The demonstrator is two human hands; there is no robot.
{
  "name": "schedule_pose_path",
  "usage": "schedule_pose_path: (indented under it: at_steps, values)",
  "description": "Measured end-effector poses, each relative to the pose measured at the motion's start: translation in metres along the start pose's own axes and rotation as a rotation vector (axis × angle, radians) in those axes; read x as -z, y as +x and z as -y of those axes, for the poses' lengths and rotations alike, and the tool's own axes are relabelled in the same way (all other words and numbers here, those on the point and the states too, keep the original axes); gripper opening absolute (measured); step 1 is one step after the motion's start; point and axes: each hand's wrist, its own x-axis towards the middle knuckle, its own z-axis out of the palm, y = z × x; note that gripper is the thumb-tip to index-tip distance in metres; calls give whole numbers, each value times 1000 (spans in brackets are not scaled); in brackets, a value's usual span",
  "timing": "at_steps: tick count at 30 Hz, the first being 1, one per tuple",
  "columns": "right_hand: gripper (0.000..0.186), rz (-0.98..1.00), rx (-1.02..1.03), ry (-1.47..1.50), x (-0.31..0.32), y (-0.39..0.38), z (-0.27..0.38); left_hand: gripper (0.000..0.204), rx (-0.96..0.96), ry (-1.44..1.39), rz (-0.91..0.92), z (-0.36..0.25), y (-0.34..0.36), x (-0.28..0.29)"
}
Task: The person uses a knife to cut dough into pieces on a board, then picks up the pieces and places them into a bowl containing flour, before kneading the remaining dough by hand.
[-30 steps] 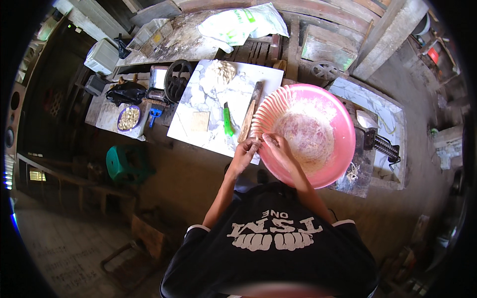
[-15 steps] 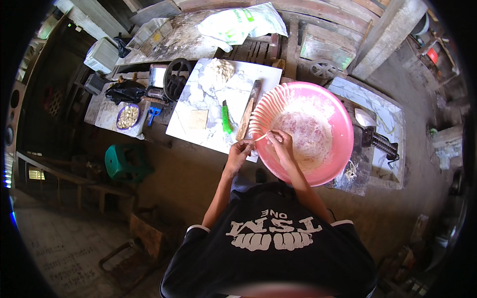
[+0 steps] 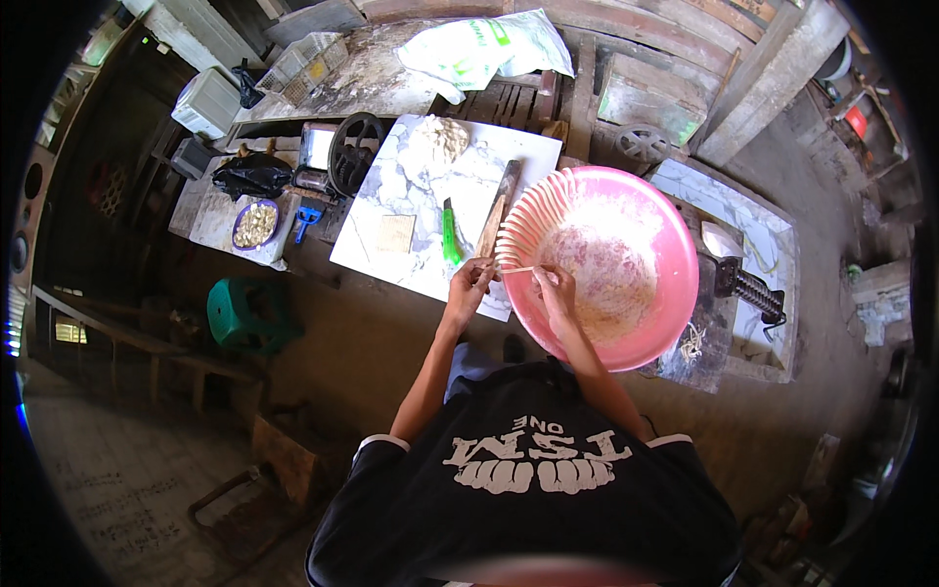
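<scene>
Between my two hands a thin, pale dough strip (image 3: 517, 269) is stretched nearly level over the near left rim of a large pink basin (image 3: 682, 284). My left hand (image 3: 470, 286) pinches its left end just outside the rim, beside the marble-patterned board. The other end is pinched by my right hand (image 3: 557, 292), above the inside of the basin. A row of similar dough strips (image 3: 528, 213) lies side by side over the basin's left rim. White flour (image 3: 611, 245) coats the bottom of the basin.
On the marble-patterned board (image 3: 367, 220) lie a dough lump (image 3: 442, 140), a green-handled cutter (image 3: 450, 233), a wooden stick (image 3: 499, 210) and a square tan piece (image 3: 395, 234). Hand-cranked rollers (image 3: 751, 292) stand at right. A purple bowl (image 3: 256, 225) and green stool (image 3: 249, 315) are left.
My hands have moved slightly apart, and the strip between them is now longer and more level. The view has shifted a little.
</scene>
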Motion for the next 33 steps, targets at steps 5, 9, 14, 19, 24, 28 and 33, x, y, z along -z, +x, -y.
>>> schedule_pose_path:
  at_steps: [5,9,14,19,24,28,33]
  values:
    - [13,-68,-1,-113,3,3,-13,25,6,77,40,3,4,-1]
    - [17,-141,124,-399,2,0,-13,27,28,87,43,5,2,-1]
    - [22,-148,112,-427,3,-3,-15,29,8,40,49,10,0,-3]
    - [23,-111,97,-527,3,-2,-17,32,10,21,53,8,-1,-5]
    - [22,-103,222,-625,9,0,-27,32,-3,28,57,9,-4,-3]
    - [19,-146,421,-755,5,-12,-5,31,19,95,-12,10,-10,3]
    - [12,-169,580,-840,-6,-23,35,31,-15,158,-128,12,-22,13]
